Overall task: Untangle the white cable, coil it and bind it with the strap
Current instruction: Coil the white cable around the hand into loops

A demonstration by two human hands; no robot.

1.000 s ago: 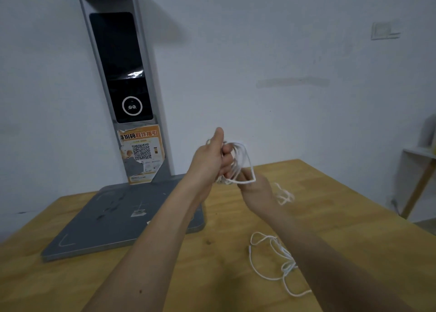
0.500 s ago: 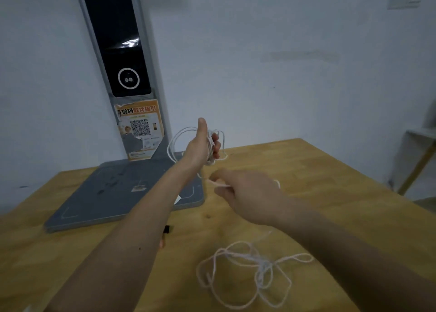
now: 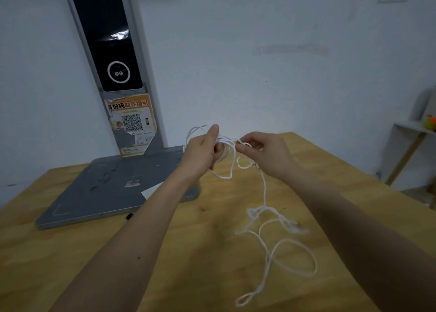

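Note:
My left hand (image 3: 204, 151) is raised above the table and grips several loops of the white cable (image 3: 264, 195), thumb pointing up. Close on its right, my right hand (image 3: 264, 155) pinches a strand of the same cable at the coil. From there the cable drops to the wooden table (image 3: 188, 252) and lies in loose tangled loops at the right front. A small black piece (image 3: 129, 216), possibly the strap, lies on the table beside my left forearm.
A grey device with a flat base plate (image 3: 106, 189) and a tall column (image 3: 111, 59) with a QR sticker stands at the back left against the white wall. A small shelf (image 3: 415, 132) is off the table's right edge.
My right hand has risen from lower over the table up to the coil beside my left hand, bringing another length of cable. The loose tangle on the table has shifted and stretched out.

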